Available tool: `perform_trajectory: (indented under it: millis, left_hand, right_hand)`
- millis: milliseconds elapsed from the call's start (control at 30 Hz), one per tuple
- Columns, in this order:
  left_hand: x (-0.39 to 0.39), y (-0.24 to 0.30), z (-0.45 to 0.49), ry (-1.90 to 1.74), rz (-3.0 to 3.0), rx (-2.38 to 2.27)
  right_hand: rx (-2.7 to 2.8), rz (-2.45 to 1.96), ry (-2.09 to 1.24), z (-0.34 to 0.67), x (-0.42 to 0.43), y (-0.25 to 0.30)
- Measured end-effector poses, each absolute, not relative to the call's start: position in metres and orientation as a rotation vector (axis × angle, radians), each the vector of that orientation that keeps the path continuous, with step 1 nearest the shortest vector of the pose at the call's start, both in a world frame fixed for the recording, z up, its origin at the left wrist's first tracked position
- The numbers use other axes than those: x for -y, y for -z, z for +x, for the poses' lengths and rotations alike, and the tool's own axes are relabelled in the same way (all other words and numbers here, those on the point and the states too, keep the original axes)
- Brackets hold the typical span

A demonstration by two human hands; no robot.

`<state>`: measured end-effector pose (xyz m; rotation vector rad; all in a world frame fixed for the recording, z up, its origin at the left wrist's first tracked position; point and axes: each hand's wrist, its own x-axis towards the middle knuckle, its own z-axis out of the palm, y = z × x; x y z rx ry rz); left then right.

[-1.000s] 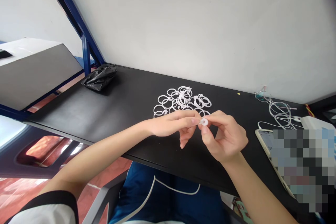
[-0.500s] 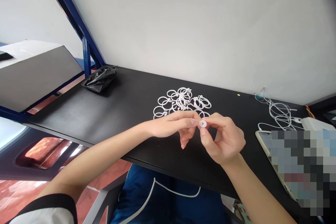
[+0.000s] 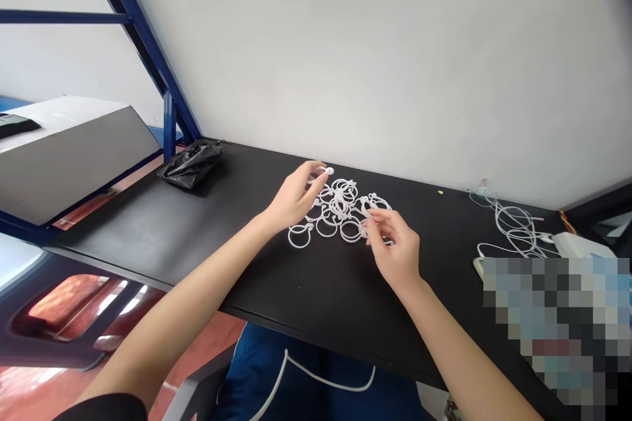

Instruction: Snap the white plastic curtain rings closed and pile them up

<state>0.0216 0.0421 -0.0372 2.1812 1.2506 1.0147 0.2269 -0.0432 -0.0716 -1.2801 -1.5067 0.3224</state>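
Note:
A cluster of thin white plastic rings (image 3: 327, 222), each with a small clasp-like knob, lies on the black tabletop (image 3: 296, 299). My left hand (image 3: 295, 196) is at the far left side of the cluster. Its thumb and fingers pinch one white ring by the round white knob (image 3: 330, 171); part of the loop is hidden by the fingers. At the cluster's right side, my right hand (image 3: 396, 247) has its thumb and forefinger closed around the edge of another white ring (image 3: 364, 229). The curled fingers cover some rings there.
A crumpled black plastic bag (image 3: 192, 164) lies at the back left. Tangled white cables (image 3: 516, 227) and a white box (image 3: 577, 245) are on the right, near a pixelated patch. A pale wall (image 3: 345, 66) rises behind the table; a blue metal frame (image 3: 148, 46) stands left.
My hands have parted and moved forward to the cluster. My left hand carried a ring to the far left side; my right hand came down among the rings on the right.

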Motion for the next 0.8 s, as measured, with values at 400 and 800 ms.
perform_trajectory:
  millis: [400, 800]
  left_hand:
    - [-0.098, 0.079, -0.031, -0.725, 2.223, -2.056]
    - [-0.104, 0.095, -0.043, -0.538, 2.266, -2.111]
  right_hand:
    - [1.317, -1.552, -0.228, 0.289, 0.009, 0.089]
    - [1.522, -1.58, -0.296, 0.296, 0.008, 0.099]
